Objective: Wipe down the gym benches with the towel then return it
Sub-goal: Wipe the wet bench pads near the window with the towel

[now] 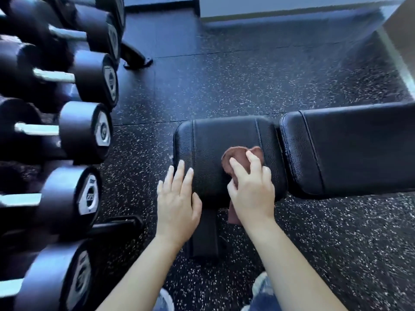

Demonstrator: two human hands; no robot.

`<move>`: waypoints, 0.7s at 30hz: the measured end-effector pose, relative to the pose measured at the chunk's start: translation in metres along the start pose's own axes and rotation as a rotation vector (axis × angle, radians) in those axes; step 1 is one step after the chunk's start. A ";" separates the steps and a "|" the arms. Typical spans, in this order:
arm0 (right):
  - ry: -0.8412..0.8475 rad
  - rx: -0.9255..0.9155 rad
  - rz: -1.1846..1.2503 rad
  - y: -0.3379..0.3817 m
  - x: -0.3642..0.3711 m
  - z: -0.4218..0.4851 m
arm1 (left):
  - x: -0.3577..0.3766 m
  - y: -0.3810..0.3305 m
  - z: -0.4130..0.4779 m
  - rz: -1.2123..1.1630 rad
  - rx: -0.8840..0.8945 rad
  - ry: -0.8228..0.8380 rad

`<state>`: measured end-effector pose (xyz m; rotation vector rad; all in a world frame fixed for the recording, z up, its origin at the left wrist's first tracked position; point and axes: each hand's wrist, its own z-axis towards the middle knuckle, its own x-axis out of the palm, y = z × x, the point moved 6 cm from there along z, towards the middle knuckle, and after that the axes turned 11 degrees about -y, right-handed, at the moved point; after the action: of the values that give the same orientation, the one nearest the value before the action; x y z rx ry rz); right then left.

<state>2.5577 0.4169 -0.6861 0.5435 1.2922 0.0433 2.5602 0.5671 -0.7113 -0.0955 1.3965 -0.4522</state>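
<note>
A black padded gym bench lies across the right half of the view, with a short seat pad [215,140] and a longer back pad [350,149] to its right. A brown towel [238,157] is bunched on the seat pad, one end hanging over the near edge. My right hand [252,194] presses down on the towel with fingers spread over it. My left hand [177,198] rests flat and open on the seat pad's near left corner, holding nothing.
A rack of black dumbbells [85,131] fills the left side, close to the seat pad. Speckled black rubber floor [235,81] surrounds the bench. The bench's support post [205,234] stands below the seat. A pale wall base runs along the top right.
</note>
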 end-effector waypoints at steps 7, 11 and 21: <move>0.204 -0.076 -0.023 0.042 -0.107 0.006 | -0.135 -0.061 0.011 0.051 -0.014 -0.054; 0.227 -0.168 0.003 0.071 -0.181 0.020 | -0.207 -0.097 0.016 0.062 -0.098 -0.055; 0.235 -0.351 0.062 0.138 -0.302 0.043 | -0.344 -0.132 0.012 0.101 -0.271 -0.175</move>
<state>2.5456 0.4234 -0.3515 0.2817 1.4563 0.3882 2.5033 0.5690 -0.3467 -0.2773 1.2772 -0.1642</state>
